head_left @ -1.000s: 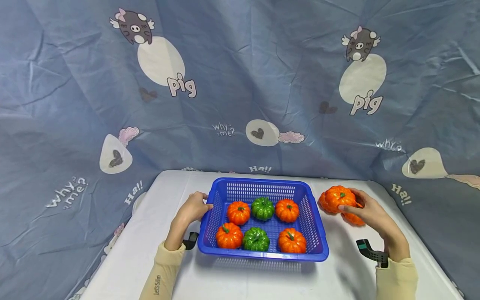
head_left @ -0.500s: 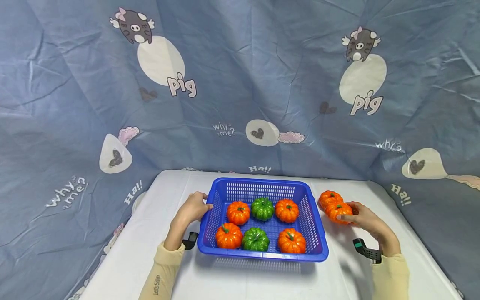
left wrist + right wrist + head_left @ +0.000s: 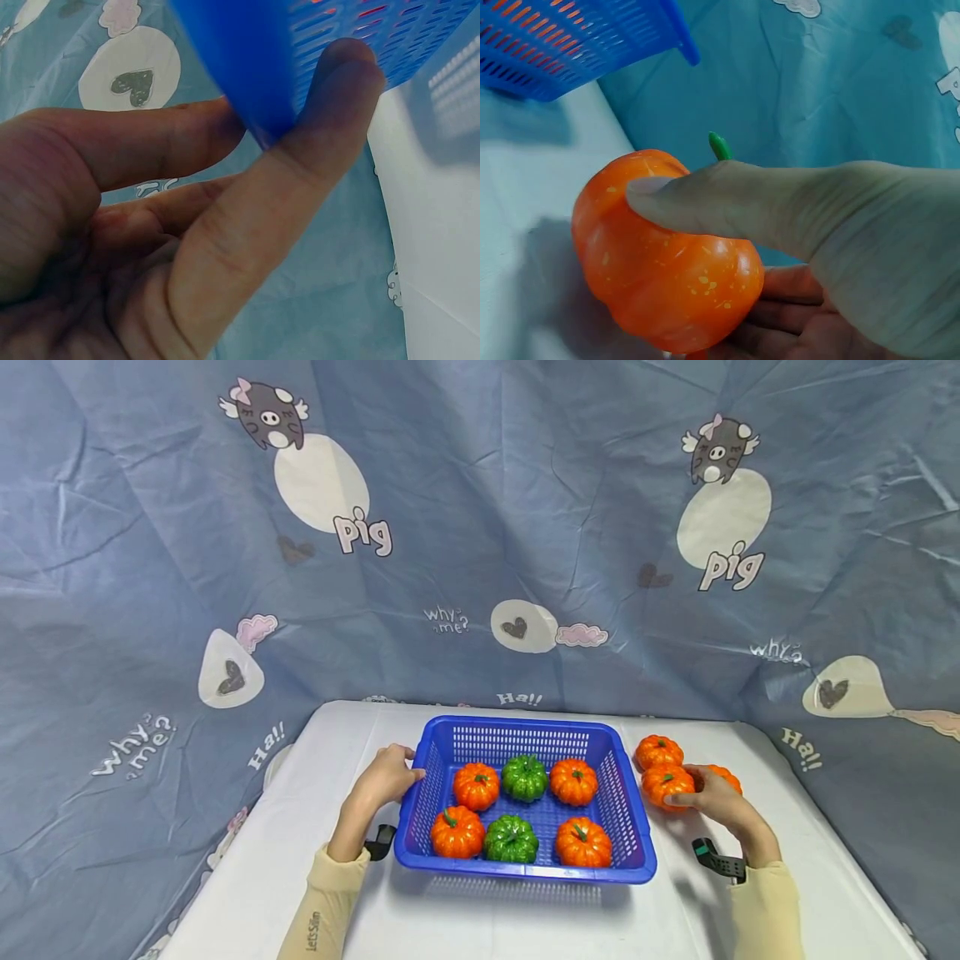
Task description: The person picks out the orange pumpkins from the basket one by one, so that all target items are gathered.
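My left hand (image 3: 388, 774) pinches the left rim of a blue plastic basket (image 3: 525, 723), thumb and fingers on either side of the wall in the left wrist view. Inside the basket sit several orange pumpkins (image 3: 457, 832) and two green pumpkins (image 3: 525, 777), arranged in two rows. To the right of the basket, my right hand (image 3: 716, 797) holds a glossy orange pumpkin (image 3: 663, 785), low over the table. The right wrist view shows the thumb across this pumpkin (image 3: 667, 270), its green stem behind the thumb and the other fingers partly hidden beyond it.
Another orange pumpkin (image 3: 659, 751) lies just behind the held one, near the basket's right wall. One more orange pumpkin (image 3: 726, 777) is partly hidden behind my right hand. A white-covered table (image 3: 480, 927) meets a blue printed cloth (image 3: 450, 527) at the back and sides.
My right hand has brought its orange pumpkin down and left, closer to the basket's right side, uncovering pumpkins behind. My left hand and the basket have stayed put.
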A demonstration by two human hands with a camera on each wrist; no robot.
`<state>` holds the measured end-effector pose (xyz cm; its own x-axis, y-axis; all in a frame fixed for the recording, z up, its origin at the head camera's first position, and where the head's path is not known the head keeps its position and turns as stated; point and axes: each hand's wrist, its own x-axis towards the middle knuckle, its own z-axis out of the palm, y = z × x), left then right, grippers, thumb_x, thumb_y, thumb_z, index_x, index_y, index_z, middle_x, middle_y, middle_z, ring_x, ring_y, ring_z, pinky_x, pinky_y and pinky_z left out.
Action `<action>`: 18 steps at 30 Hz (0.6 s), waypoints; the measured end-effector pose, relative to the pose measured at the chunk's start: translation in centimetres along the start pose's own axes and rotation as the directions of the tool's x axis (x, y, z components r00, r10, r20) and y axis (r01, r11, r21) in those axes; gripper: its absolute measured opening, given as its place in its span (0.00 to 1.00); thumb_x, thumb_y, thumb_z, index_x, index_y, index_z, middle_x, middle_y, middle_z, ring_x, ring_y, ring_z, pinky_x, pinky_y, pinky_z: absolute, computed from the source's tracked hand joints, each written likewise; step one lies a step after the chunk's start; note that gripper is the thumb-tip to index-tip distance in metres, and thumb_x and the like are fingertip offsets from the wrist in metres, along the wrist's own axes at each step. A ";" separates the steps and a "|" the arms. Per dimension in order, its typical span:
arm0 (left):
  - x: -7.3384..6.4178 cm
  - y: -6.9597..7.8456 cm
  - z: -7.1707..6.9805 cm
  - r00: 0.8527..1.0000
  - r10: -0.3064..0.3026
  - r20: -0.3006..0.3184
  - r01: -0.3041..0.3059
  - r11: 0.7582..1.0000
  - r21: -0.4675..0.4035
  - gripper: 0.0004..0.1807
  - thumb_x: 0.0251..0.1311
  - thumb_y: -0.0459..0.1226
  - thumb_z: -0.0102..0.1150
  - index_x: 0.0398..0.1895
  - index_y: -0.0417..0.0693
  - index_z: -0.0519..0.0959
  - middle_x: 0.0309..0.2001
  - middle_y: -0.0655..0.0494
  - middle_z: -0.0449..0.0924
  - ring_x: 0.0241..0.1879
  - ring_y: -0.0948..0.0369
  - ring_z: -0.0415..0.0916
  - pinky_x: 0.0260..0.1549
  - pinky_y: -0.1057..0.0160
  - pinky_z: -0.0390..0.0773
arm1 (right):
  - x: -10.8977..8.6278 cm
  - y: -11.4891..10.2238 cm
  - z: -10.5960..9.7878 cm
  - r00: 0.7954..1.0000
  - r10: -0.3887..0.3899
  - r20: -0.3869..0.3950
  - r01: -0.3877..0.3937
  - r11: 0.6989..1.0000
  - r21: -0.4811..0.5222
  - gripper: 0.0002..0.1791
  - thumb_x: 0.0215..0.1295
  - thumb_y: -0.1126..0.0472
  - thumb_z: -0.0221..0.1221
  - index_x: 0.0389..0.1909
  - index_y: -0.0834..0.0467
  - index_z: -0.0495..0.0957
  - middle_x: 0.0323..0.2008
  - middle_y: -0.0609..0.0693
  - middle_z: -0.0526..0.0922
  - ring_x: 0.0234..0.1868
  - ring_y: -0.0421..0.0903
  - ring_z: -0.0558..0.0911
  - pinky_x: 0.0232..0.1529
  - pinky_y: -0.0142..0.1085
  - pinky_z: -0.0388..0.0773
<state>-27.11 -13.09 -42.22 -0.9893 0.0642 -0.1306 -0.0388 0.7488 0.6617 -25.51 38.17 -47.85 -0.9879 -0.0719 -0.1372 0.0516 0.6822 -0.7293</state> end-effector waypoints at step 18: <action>-0.1 0.0 0.0 1.000 0.001 -0.003 -0.001 1.000 -0.006 0.24 0.61 0.33 0.60 0.57 0.25 0.72 0.32 0.39 0.81 0.20 0.57 0.80 0.21 0.60 0.84 | 0.7 0.4 0.9 1.000 -0.015 0.021 0.016 0.999 -0.037 0.45 0.56 0.59 0.68 0.63 0.82 0.56 0.57 0.78 0.69 0.57 0.68 0.72 0.61 0.61 0.67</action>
<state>-27.03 -13.09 -42.25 -0.9898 0.0631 -0.1279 -0.0386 0.7446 0.6664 -26.10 37.76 -48.84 -0.9853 -0.0977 -0.1401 0.0302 0.7076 -0.7059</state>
